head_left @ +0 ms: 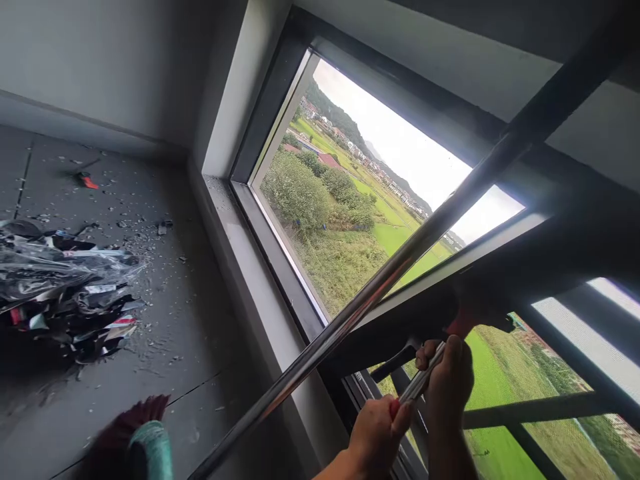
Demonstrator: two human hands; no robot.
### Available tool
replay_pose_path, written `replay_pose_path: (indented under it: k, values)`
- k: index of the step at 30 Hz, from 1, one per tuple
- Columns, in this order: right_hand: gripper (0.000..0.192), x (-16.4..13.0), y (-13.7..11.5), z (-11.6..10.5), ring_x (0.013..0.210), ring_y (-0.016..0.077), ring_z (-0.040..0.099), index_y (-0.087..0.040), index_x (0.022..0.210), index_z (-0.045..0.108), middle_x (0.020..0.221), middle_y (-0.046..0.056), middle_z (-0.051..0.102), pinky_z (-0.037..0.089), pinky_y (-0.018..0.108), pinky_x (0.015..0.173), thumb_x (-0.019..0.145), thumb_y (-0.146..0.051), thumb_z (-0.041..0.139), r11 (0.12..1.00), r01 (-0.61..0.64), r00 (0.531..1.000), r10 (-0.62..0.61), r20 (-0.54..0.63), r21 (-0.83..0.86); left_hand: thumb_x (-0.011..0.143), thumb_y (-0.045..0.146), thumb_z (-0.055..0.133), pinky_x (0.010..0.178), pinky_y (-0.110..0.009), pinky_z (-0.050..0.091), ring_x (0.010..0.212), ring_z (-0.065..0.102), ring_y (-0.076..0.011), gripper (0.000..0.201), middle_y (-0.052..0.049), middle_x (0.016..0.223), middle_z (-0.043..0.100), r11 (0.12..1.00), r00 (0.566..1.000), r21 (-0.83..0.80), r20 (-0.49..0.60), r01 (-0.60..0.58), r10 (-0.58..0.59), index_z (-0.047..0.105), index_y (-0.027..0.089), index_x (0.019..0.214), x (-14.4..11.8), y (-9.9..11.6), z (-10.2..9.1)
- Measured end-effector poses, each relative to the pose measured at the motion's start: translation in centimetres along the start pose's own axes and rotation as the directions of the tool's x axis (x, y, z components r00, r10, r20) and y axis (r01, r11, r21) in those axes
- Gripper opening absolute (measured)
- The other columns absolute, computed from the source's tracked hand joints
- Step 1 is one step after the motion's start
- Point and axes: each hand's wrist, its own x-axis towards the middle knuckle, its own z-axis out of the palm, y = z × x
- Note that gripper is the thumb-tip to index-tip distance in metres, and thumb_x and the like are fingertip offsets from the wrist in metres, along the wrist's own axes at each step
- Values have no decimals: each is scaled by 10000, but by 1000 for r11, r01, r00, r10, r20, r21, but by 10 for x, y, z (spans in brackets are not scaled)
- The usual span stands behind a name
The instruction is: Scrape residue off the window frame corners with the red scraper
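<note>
My left hand [379,427] is at the lower middle right, its fingers closed around the lower end of a silver rod-like tool [423,379] with a bit of red by the thumb. Higher up and to the right, my right hand [450,373] has its fingers wrapped round the same tool. Just above this hand is a red and dark part [465,321], blurred and in shadow; whether it belongs to the tool I cannot tell. Both hands are in front of the dark window frame [410,327], beside the lower barred opening.
A shiny metal pole [350,317] crosses diagonally in front of the window [345,200]. Dark bars [535,408] span the right opening. On the grey floor lie a heap of plastic scraps [75,287], debris, an orange-handled tool [89,181] and a green-and-red broom [151,440].
</note>
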Motion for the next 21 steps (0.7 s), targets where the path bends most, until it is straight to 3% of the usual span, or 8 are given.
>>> replay_pose_path:
  k: [15,21]
  values:
    - [371,-1,-18,5,327,83,419,-210,619,383,448,-73,432,319,224,323,851,-498,355,996,-26,998,21,-57,-90,801,657,275,471,-227,175,484,270,-83,549,50,507,318,996,997,71,56,53,-57,470,183,605,0,17,-8]
    - [374,1,-13,5,332,87,427,-207,620,401,449,-71,428,333,229,325,849,-498,348,994,-22,997,15,-70,-103,802,645,303,474,-225,186,490,278,-82,531,49,519,342,996,995,69,73,64,-69,505,181,641,3,17,-9]
